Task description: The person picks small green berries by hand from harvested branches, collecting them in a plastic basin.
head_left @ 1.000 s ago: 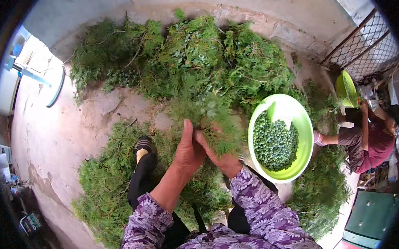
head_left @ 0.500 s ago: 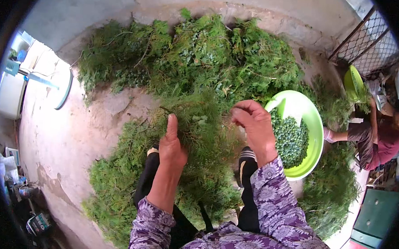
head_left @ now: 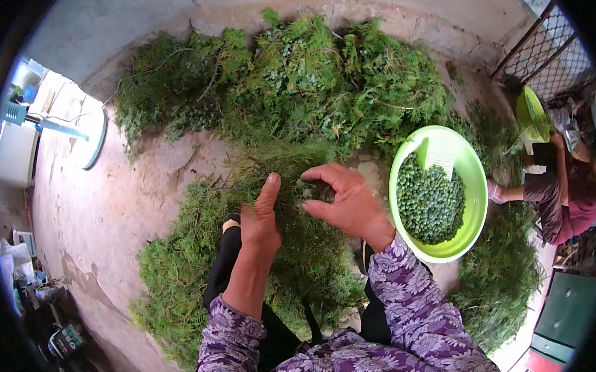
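Observation:
My left hand (head_left: 260, 221) is closed around a leafy evergreen branch (head_left: 292, 162), its thumb pointing up and its other fingers mostly hidden. Feathery green sprigs spread from it between both hands. My right hand (head_left: 348, 203) reaches in from the right, with thumb and forefinger apart on either side of a few pale green berries at the sprigs. Just right of that hand sits a lime-green basin (head_left: 472, 227), part filled with round green berries (head_left: 430, 202).
Cut evergreen branches (head_left: 296, 73) are heaped along the wall, with another pile (head_left: 175, 260) around my legs and more (head_left: 497, 281) at right. A seated person (head_left: 564, 191) works beside a second green basin (head_left: 532, 113). A fan (head_left: 94, 137) stands at left.
My right hand has moved left from beside the basin to the branch, and its fingers have parted. My left hand stays almost in place. More of the basin now shows.

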`<act>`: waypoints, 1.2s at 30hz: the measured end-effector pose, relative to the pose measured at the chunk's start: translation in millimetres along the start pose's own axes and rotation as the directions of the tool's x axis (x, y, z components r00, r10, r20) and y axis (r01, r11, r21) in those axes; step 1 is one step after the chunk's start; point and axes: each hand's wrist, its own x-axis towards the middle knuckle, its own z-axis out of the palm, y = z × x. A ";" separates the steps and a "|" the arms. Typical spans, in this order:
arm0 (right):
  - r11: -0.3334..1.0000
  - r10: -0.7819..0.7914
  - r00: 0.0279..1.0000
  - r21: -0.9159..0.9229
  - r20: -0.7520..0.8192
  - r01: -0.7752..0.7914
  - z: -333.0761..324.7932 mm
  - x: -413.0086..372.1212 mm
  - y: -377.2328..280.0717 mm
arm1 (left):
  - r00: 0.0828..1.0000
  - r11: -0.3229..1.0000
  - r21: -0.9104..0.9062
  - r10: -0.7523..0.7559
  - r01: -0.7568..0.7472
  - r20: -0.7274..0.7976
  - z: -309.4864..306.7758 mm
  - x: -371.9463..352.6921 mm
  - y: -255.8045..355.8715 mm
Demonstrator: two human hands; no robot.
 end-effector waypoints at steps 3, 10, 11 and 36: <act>0.999 -0.048 0.999 0.016 -0.007 0.048 1.3 -0.2 0.5 | 0.999 0.999 0.031 0.038 -0.038 0.022 3.6 -2.2 0.9; 1.000 0.003 0.999 -0.005 0.034 -0.003 1.8 -0.6 1.2 | 0.985 0.982 0.186 -0.074 0.044 0.156 -0.6 -5.2 0.6; 0.999 0.032 0.999 -0.020 0.038 -0.031 1.6 -0.5 1.3 | 0.985 0.981 0.186 -0.075 0.045 0.156 -1.5 -4.7 -1.9; 0.416 0.367 0.832 0.726 0.417 -0.547 -5.3 -8.1 -9.1 | 0.987 0.919 0.386 0.130 -0.083 -0.097 14.2 -10.6 5.5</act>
